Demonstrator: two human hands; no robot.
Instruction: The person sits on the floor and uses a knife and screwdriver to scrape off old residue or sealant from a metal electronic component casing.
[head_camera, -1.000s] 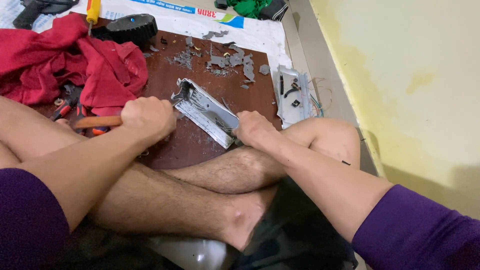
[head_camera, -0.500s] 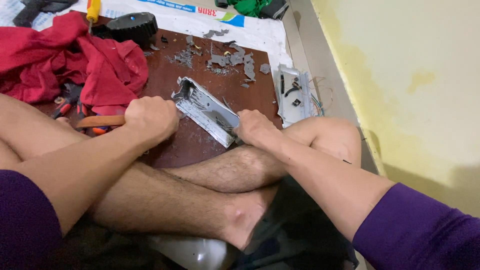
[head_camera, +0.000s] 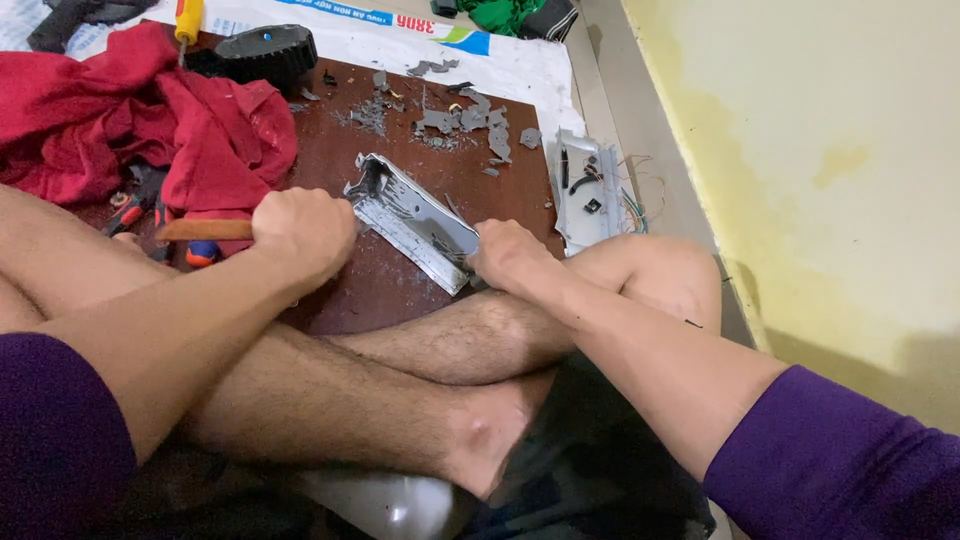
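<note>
Head view: person sits cross-legged at the near edge of a dark brown board (head_camera: 400, 290). Left hand (head_camera: 300, 232) is fisted tight round a wooden tool handle (head_camera: 205, 229), working end hidden behind the fist, aimed at the grey metal casing (head_camera: 415, 218). Right hand (head_camera: 510, 255) clamps the casing's near end flat to the board, prob. to steady it. Grey fragments (head_camera: 455, 122) lie twd the far edge; red cloth (head_camera: 120, 120) at the left edge.

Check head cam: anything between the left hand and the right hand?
Yes. In the head view a broken grey plastic casing spans the gap over the dark brown board: left hand, gripping an orange tool handle, is at one end, right hand holds the other.
</note>
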